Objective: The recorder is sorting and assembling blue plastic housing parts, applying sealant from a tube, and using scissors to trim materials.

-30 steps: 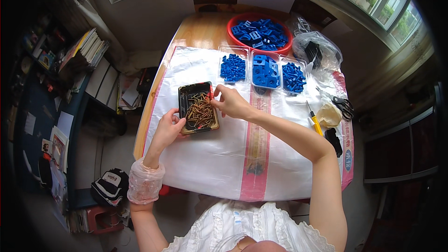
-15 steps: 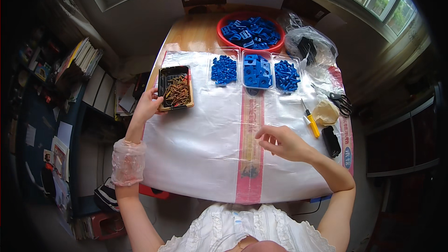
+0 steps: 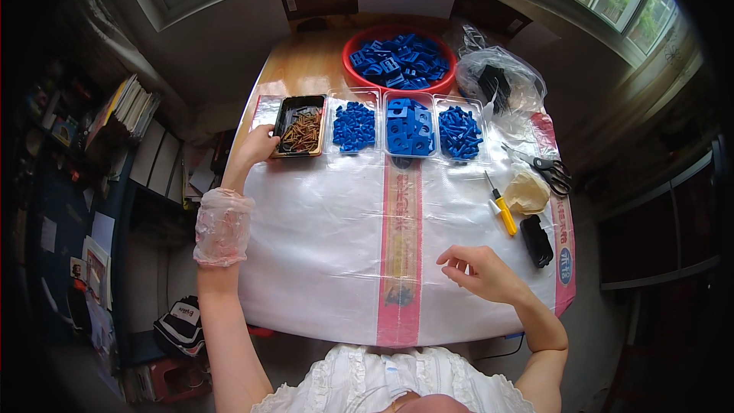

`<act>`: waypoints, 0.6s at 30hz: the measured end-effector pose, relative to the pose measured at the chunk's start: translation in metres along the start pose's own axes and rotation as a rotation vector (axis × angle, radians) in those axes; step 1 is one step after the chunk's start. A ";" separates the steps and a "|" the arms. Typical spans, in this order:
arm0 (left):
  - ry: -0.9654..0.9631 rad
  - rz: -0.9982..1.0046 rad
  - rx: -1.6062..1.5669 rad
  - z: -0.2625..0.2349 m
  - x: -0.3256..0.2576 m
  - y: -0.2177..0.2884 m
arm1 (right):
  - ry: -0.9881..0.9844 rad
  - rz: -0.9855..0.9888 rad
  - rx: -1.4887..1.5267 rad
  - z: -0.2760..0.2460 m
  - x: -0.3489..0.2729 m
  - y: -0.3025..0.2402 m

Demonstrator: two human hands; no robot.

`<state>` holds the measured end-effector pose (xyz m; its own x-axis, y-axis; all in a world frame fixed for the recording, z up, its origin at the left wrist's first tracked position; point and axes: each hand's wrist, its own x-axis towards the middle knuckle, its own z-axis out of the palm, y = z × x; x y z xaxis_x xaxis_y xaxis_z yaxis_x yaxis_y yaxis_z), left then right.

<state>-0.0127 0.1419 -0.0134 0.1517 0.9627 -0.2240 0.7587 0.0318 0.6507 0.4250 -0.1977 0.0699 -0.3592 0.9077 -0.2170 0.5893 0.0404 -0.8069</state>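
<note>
L hand (image 3: 255,149) is at the L side of the black tray (image 3: 288,112), fingers gripping its L rim, thumb toward the near side. Tray sits flat nr the L edge of the desk (image 3: 287,65), toward its back L corner, on the white sheet (image 3: 329,245) covering most of the top; brass-col. screws (image 3: 303,133) lie jumbled in it, black bottom showing at the back. Clear cuff (image 3: 223,228) round the L forearm. R hand (image 3: 483,274) is over the sheet toward the desk's front R corner, fingers loosely curled, nothing seen in them; can't tell if it touches the sheet. Just R of the tray, in a row: L clear box (image 3: 355,95) w/ small blue pegs (image 3: 354,128), mid clear box (image 3: 410,157) w/ blue plates (image 3: 409,126) w/ round holes, R clear box (image 3: 457,101) w/ more small blue pcs (image 3: 460,134). Behind the row, nr the desk's back edge, a red basin (image 3: 349,61) heaped w/ blue parts (image 3: 401,61); to its R, toward the back R corner, a clear bag (image 3: 529,76) w/ sth black inside. Nr the R edge, back to front: scissors (image 3: 558,176) w/ black handles, cream crumpled thing (image 3: 529,193), yellow screwdriver (image 3: 505,216) w/ tip toward the back, & a black object (image 3: 537,241), kind unclear.
</note>
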 end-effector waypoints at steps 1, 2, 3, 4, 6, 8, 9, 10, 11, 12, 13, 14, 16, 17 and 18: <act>0.014 0.006 0.063 0.003 0.000 0.007 | 0.005 -0.002 0.017 0.004 0.001 0.004; 0.019 -0.018 0.064 0.007 -0.001 0.013 | 0.010 -0.004 0.035 0.005 0.002 0.008; 0.015 -0.031 0.065 0.009 -0.003 0.016 | -0.002 -0.005 0.037 0.007 0.004 0.010; 0.013 -0.042 0.064 0.010 -0.005 0.021 | -0.013 -0.005 0.039 0.008 0.005 0.012; -0.016 -0.026 0.049 0.011 -0.004 0.026 | -0.021 -0.002 0.040 0.010 0.007 0.015; -0.002 -0.020 0.090 0.010 -0.007 0.028 | -0.014 0.007 0.038 0.009 0.009 0.016; 0.000 -0.025 0.115 0.009 -0.006 0.027 | -0.010 0.006 0.044 0.009 0.010 0.016; 0.002 -0.030 0.141 0.008 -0.006 0.026 | -0.005 0.006 0.050 0.009 0.010 0.017; 0.032 0.005 0.184 0.009 -0.004 0.023 | -0.001 0.005 0.056 0.010 0.011 0.017; 0.063 0.040 0.228 0.011 -0.002 0.020 | 0.004 0.011 0.057 0.010 0.011 0.018; 0.093 0.076 0.271 0.012 0.000 0.016 | 0.009 0.018 0.057 0.010 0.012 0.020; 0.083 0.066 0.256 0.011 0.001 0.013 | 0.014 0.024 0.058 0.011 0.013 0.022; 0.055 0.056 0.221 0.012 0.005 0.014 | 0.042 -0.001 0.068 0.013 0.014 0.028; 0.066 0.053 0.204 0.013 0.007 0.015 | 0.057 -0.013 0.073 0.013 0.013 0.030; 0.077 0.046 0.191 0.014 0.010 0.011 | 0.046 -0.006 0.076 0.014 0.013 0.030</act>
<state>0.0057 0.1479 -0.0182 0.1457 0.9799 -0.1364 0.8593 -0.0569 0.5084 0.4282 -0.1903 0.0353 -0.3285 0.9256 -0.1879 0.5302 0.0160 -0.8477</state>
